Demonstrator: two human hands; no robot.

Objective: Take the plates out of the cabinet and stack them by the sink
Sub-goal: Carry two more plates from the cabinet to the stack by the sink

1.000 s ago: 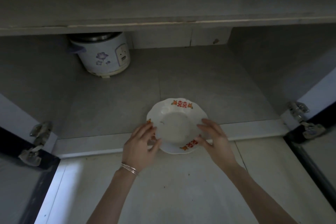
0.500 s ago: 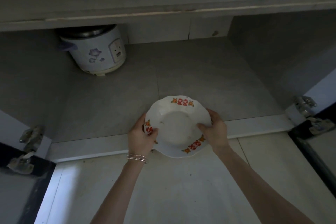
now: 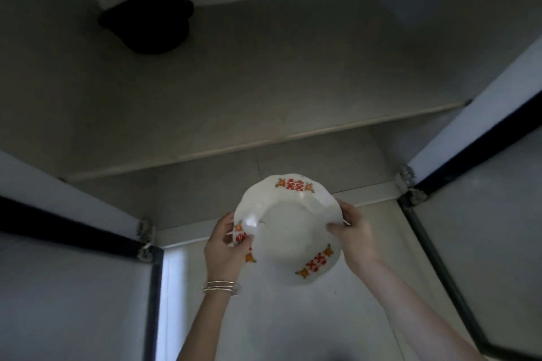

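A white plate (image 3: pixel 289 231) with a scalloped rim and red-and-orange motifs is held in the air in front of the open cabinet (image 3: pixel 264 97). My left hand (image 3: pixel 224 246) grips its left rim, thumb on top over one motif. My right hand (image 3: pixel 353 236) grips the right rim, thumb lying on the plate's inner face. The plate tilts slightly toward me and hangs above the pale floor, just outside the cabinet's front sill. Thin bangles circle my left wrist.
A dark round pot (image 3: pixel 149 23) sits at the back left of the upper shelf (image 3: pixel 293 138). Two cabinet doors stand open: the left door (image 3: pixel 73 272) and the right door (image 3: pixel 484 214), each with metal hinges. Pale floor (image 3: pixel 293 316) lies below the plate.
Both hands closed on the plate's rim and lifted it off the lower shelf and out of the cabinet. The view has risen; the rice cooker is out of sight and the upper shelf shows.
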